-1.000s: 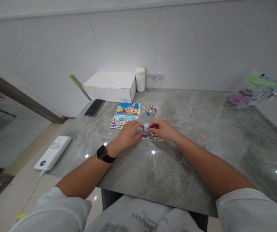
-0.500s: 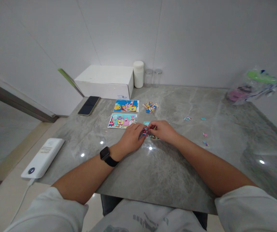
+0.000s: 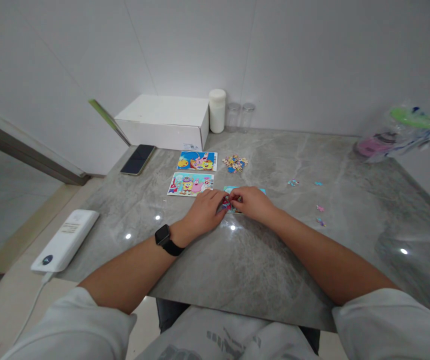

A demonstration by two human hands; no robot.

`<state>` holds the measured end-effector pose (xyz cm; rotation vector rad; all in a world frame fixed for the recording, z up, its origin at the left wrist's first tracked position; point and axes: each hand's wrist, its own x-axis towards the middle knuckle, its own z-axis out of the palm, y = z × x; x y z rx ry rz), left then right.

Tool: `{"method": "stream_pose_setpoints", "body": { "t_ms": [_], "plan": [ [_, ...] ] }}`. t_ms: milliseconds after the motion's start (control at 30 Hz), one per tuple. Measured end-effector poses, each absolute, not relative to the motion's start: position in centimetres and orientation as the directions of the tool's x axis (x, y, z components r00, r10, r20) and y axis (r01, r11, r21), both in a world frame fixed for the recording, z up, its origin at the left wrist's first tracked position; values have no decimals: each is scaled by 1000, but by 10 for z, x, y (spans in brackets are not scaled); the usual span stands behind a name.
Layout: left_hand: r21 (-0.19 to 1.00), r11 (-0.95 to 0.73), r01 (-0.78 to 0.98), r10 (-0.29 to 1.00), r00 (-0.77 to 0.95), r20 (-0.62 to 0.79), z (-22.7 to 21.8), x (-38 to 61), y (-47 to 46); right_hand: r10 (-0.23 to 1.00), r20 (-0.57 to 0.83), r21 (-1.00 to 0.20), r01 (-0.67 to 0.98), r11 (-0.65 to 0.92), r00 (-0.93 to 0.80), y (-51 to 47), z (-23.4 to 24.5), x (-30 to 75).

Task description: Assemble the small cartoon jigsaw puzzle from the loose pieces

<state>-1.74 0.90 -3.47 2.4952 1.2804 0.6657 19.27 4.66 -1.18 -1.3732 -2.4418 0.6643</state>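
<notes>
A partly covered jigsaw puzzle [image 3: 227, 204] with a light-blue edge lies flat on the grey table in front of me. My left hand [image 3: 205, 207] holds it at its left side, thumb and fingers curved around that edge. Over its middle, my right hand [image 3: 251, 202] is closed in a pinch, fingertips down at the puzzle's surface; the small puzzle piece between them is mostly hidden. Left of the puzzle lies a cartoon picture card [image 3: 190, 184], with a second, blue picture card [image 3: 197, 161] behind it. A pile of loose puzzle pieces [image 3: 234, 163] sits beyond my hands.
Several stray pieces lie to the right, among them a pink piece [image 3: 320, 208] and a blue piece [image 3: 318, 183]. At the back stand a white box [image 3: 162, 131], a white bottle [image 3: 217, 112] and two clear glasses. A phone [image 3: 138, 160] and power bank [image 3: 66, 240] are left.
The view has shifted slightly. My right hand has moved very little, and a bit more of the puzzle's light-blue top edge shows. Both hands stay at the puzzle.
</notes>
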Motion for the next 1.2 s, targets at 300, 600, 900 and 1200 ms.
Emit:
{"method": "stream_pose_setpoints", "body": {
  "t_ms": [300, 600, 900, 1200],
  "plan": [
    [404, -574, 712, 819, 504, 276, -31, -17, 7, 857, 8, -362, 798, 483, -515, 36, -5, 186],
    [416, -566, 712, 824, 503, 261, -29, -16, 7, 839, 17, -338, 787, 517, -544, 39, -7, 188],
    [425, -598, 679, 801, 526, 287, -30, -19, 7, 870, 82, -365, 798, 480, -486, 59, 9, 214],
    [409, -612, 677, 791, 537, 294, -33, -20, 9, 886, 141, -429, 779, 457, -442, 58, 38, 230]
  ]
}}
